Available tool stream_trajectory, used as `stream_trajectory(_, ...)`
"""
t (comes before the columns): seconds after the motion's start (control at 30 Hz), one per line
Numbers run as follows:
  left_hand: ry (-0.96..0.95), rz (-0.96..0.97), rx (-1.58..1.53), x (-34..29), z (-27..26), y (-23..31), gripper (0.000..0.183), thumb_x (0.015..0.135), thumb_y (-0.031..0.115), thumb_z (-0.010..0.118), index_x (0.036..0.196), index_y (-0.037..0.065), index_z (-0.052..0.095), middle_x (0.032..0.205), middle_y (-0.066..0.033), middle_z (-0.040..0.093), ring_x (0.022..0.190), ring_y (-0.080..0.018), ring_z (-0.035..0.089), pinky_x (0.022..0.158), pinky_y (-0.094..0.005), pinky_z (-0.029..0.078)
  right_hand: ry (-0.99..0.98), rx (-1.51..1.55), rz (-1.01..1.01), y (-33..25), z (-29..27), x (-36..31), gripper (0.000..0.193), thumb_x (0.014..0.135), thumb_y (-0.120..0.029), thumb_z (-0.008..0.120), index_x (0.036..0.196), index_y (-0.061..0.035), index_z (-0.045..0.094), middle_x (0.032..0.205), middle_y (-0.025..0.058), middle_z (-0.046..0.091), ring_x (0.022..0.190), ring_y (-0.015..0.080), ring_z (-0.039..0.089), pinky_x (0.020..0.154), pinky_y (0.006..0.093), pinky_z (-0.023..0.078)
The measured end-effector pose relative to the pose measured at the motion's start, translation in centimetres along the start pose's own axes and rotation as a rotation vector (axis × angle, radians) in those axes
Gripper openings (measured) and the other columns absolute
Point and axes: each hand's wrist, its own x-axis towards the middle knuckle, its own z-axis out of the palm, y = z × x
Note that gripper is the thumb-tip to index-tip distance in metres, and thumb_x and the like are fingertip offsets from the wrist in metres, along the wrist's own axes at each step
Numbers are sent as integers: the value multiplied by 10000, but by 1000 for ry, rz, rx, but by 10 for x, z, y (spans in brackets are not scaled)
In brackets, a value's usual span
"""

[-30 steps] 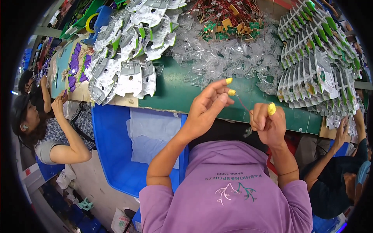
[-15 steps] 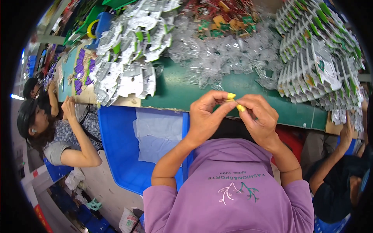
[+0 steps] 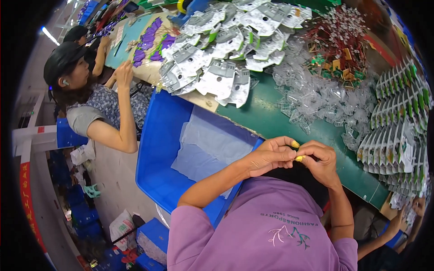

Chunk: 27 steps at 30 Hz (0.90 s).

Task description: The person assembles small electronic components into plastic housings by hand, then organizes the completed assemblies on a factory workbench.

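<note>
Both hands meet over my lap at the front edge of the green table (image 3: 264, 110). The fingers of my left hand (image 3: 271, 157) are pinched, with a yellow covering on one fingertip. Touching it, my right hand (image 3: 322, 163) is closed too, and yellow shows at its thumb tip. Anything between the fingertips is too small or hidden to make out. Just beyond the hands lies a heap of clear plastic parts (image 3: 316, 97). Grey-and-white moulded panels with green edges (image 3: 221, 74) are piled to the left.
Stacked grey-and-green panels (image 3: 389, 149) stand at the right. Behind the clear parts lie red wires with small green boards (image 3: 348, 58). A blue bin (image 3: 156, 135) with a pale sheet inside sits left of my lap. Co-workers sit at left (image 3: 104, 108) and right (image 3: 384, 239).
The view has swung to the left, so the table now runs slantwise and more of the left side shows. My hands stay together, still pinching.
</note>
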Motion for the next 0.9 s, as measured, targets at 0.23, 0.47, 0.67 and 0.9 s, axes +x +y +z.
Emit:
stream_trajectory(0.23,977,1140,2278,-51,-34,93,319,754,-16,617,1057,72,660,1028,-88,635,1104,-299,565,945,-437,376,259,6,94,-11,-24,-11,150,772,71,595,897,-10,613,888,66,609,741,120,539,676,242,440)
stream_trajectory(0.47,975,1171,2474,-60,-73,147,238,782,61,691,1018,87,669,1037,-54,649,1081,-245,593,1002,-447,320,207,-138,99,-23,-12,-21,133,780,73,638,880,-13,623,843,17,601,643,58,481,558,209,377)
stream_trajectory(0.67,681,1427,2449,-51,-15,63,213,757,62,739,962,102,695,970,-48,676,974,-197,656,1016,-451,314,346,-172,189,-20,-42,-39,124,816,87,605,905,2,620,865,9,592,620,19,431,534,188,333)
stream_trajectory(0.9,243,1110,2294,-3,-3,-53,284,731,127,744,1011,115,697,1058,-36,643,1096,-219,604,1034,-443,318,199,-539,20,-8,-25,-37,141,763,14,656,889,-12,599,868,121,606,673,271,603,567,361,466)
